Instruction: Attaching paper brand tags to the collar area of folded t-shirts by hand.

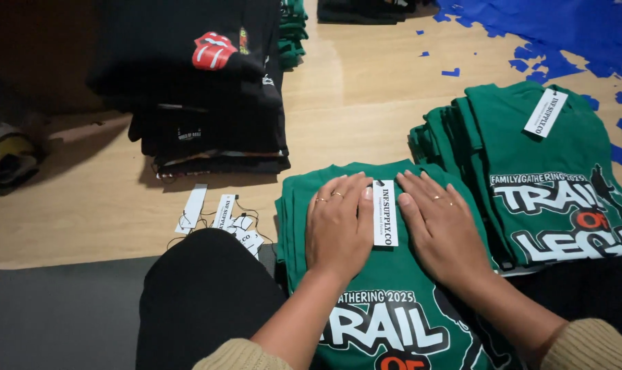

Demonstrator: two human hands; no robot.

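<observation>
Nearest the camera lies a folded green T-shirt with a white and orange print on its chest, spread over the person's lap and the edge of the wooden floor. Both hands rest flat on it. The left hand lies palm down with its fingers straight and close together, rings on two of them; its grip is open and holds nothing, only pressing the cloth. The right hand lies the same way just to the other side, flat and open, a ring on one finger. Between the two hands sits a narrow white paper tag, lying on the shirt's collar end, with the fingertips of both hands touching or just beside its long edges.

To the right, a stack of more green shirts sits on the floor, folded and fanned a little, the top one showing the same print and carrying its own white tag near the collar. Up and to the left stands a tall pile of black shirts, soft and matte, one with a red lips print. Far back, more folded green cloth shows behind it.

The floor is pale, smooth wood with blue paint patches in the far right corner. By the person's black-clad knee lies a small loose heap of white tags with thin strings.
</observation>
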